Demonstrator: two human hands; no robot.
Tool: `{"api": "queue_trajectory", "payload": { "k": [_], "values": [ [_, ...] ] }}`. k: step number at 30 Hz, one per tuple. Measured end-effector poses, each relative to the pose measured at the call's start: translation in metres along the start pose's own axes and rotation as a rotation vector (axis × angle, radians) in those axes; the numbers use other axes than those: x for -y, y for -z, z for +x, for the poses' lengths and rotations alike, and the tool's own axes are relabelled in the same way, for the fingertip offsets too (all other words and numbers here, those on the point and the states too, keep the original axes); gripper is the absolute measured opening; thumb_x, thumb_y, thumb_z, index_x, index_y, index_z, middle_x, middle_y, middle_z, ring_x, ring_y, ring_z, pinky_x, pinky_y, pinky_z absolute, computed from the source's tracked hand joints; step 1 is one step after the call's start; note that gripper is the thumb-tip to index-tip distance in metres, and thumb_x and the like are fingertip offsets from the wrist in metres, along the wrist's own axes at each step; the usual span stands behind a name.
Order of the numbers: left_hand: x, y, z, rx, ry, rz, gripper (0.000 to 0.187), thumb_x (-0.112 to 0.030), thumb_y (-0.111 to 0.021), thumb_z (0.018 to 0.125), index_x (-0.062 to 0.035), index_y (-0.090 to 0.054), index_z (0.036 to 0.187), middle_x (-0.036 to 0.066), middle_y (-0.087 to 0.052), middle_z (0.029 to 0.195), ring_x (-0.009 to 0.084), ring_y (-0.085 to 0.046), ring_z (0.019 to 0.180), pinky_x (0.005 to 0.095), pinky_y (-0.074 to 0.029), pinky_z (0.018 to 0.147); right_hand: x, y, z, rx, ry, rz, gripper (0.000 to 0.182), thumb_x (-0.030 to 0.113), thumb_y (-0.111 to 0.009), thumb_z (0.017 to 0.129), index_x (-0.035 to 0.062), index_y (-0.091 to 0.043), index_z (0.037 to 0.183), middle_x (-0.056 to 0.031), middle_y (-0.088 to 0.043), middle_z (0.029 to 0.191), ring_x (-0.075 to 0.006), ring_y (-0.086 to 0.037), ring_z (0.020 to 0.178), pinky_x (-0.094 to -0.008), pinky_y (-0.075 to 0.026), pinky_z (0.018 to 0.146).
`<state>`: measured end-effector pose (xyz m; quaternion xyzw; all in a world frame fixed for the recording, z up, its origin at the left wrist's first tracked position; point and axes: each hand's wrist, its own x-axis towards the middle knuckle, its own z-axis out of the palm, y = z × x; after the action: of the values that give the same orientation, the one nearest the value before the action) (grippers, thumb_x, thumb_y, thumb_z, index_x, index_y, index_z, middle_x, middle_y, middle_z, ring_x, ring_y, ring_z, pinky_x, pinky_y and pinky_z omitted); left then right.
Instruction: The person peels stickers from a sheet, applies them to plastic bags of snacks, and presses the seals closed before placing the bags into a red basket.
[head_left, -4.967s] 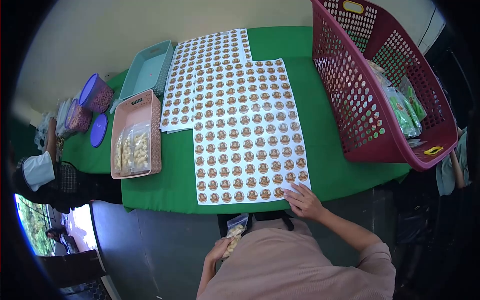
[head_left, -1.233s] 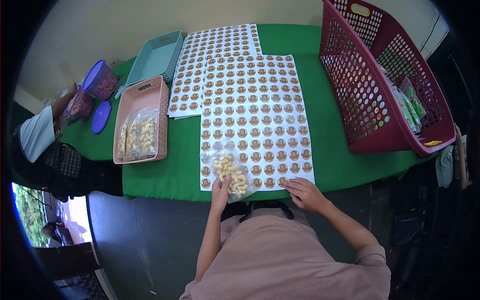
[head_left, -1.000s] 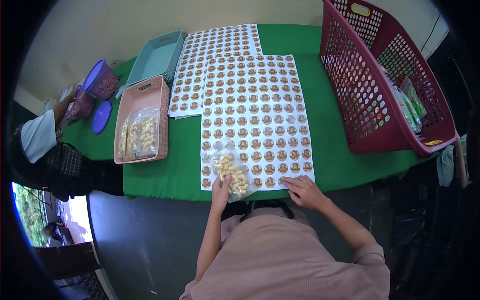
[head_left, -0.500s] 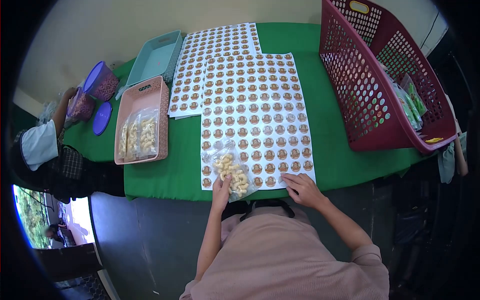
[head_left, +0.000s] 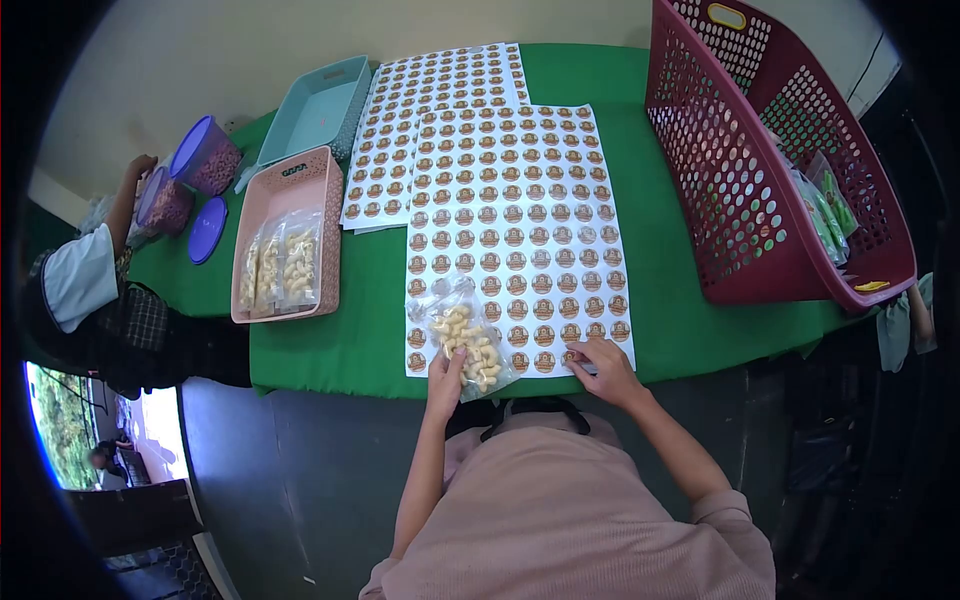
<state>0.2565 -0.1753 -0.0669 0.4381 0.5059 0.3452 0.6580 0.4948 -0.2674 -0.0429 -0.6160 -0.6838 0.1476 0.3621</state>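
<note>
My left hand (head_left: 446, 382) is closed on the lower left edge of a clear plastic bag (head_left: 469, 342) of pale curved snack pieces. The bag lies tilted over the lower left corner of a white sticker sheet (head_left: 513, 225) with rows of round brown labels. At the sheet's lower right corner, my right hand (head_left: 606, 372) pinches the edge of a round sticker (head_left: 570, 357) in the bottom row, thumb and forefinger together. Part of that sticker is hidden by the fingertips.
More sticker sheets (head_left: 386, 150) lie behind. On the left, a pink basket (head_left: 287, 178) holds filled bags beside a teal basket (head_left: 318, 105). Purple-lidded tubs (head_left: 205, 160) stand near another person's hand (head_left: 143, 163). A maroon basket (head_left: 690, 190) borders the right side of the green cloth (head_left: 660, 335).
My right hand has shifted slightly, its fingers drawing into a pinch at the bottom-row sticker. My left hand still holds the bag in nearly the same place.
</note>
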Motion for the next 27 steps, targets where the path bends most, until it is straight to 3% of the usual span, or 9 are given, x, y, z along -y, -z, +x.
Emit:
{"api": "queue_trajectory", "payload": {
  "k": [7, 16, 19, 21, 22, 25, 27],
  "values": [
    [-0.001, -0.002, -0.002, -0.024, 0.006, -0.022, 0.037, -0.028, -0.05, 0.084, 0.0036, -0.049, 0.103, 0.006, -0.057, 0.089, 0.01, -0.053, 0.077, 0.0226, -0.043, 0.07, 0.0, 0.002, 0.001, 0.031, -0.047, 0.015, 0.009, 0.006, -0.06, 0.072, 0.0018, -0.054, 0.077, -0.0102, -0.05, 0.069, -0.026, -0.052, 0.064, -0.0346, -0.042, 0.056],
    [0.005, 0.002, 0.001, -0.011, 0.037, -0.005, 0.037, -0.025, -0.049, 0.085, 0.0038, -0.047, 0.107, 0.007, -0.057, 0.092, 0.0105, -0.054, 0.08, 0.0229, -0.043, 0.071, -0.003, 0.001, 0.003, -0.047, -0.193, 0.148, 0.007, 0.004, -0.055, 0.076, -0.0014, -0.052, 0.08, -0.0122, -0.052, 0.07, -0.0238, -0.054, 0.059, -0.0296, -0.043, 0.053],
    [0.007, 0.002, 0.003, 0.0, 0.012, -0.015, 0.037, -0.025, -0.049, 0.085, 0.004, -0.047, 0.108, 0.007, -0.057, 0.092, 0.0107, -0.054, 0.08, 0.023, -0.043, 0.071, -0.006, 0.003, 0.003, -0.138, -0.284, 0.179, 0.007, 0.004, -0.054, 0.078, -0.0023, -0.052, 0.08, -0.0116, -0.055, 0.071, -0.0181, -0.057, 0.063, -0.0264, -0.044, 0.054],
    [0.006, 0.002, 0.002, -0.011, 0.022, -0.017, 0.037, -0.025, -0.049, 0.085, 0.004, -0.046, 0.108, 0.008, -0.057, 0.093, 0.0112, -0.055, 0.08, 0.0231, -0.043, 0.072, -0.009, 0.003, 0.004, -0.179, -0.571, 0.436, 0.009, 0.005, -0.054, 0.079, -0.0029, -0.051, 0.081, -0.0104, -0.057, 0.072, -0.0137, -0.058, 0.067, -0.0244, -0.045, 0.056],
    [0.006, 0.002, 0.002, -0.011, 0.022, -0.017, 0.037, -0.025, -0.049, 0.085, 0.004, -0.046, 0.108, 0.008, -0.057, 0.093, 0.0112, -0.055, 0.08, 0.0231, -0.043, 0.072, -0.011, 0.003, 0.004, -0.224, -0.6, 0.557, 0.008, 0.004, -0.056, 0.078, -0.0032, -0.054, 0.08, -0.0087, -0.057, 0.074, -0.012, -0.058, 0.069, -0.0235, -0.045, 0.059],
    [0.006, -0.001, 0.002, -0.026, 0.022, -0.102, 0.032, -0.024, -0.05, 0.085, 0.0029, -0.049, 0.102, 0.006, -0.058, 0.087, 0.0087, -0.053, 0.076, 0.0217, -0.043, 0.066, -0.007, -0.002, 0.006, -0.307, -0.476, 0.528, 0.007, 0.003, -0.059, 0.075, -0.0027, -0.059, 0.077, -0.0092, -0.058, 0.077, -0.0133, -0.058, 0.072, -0.0236, -0.046, 0.063],
    [0.001, -0.003, -0.003, -0.052, 0.089, -0.1, 0.034, -0.024, -0.05, 0.085, 0.0031, -0.046, 0.106, 0.009, -0.055, 0.096, 0.0106, -0.052, 0.083, 0.023, -0.043, 0.071, 0.011, 0.001, 0.012, -0.317, -0.371, 0.479, 0.006, 0.002, -0.061, 0.073, -0.0015, -0.061, 0.077, -0.0094, -0.058, 0.079, -0.0138, -0.058, 0.074, -0.0236, -0.046, 0.064]
  ]
}}
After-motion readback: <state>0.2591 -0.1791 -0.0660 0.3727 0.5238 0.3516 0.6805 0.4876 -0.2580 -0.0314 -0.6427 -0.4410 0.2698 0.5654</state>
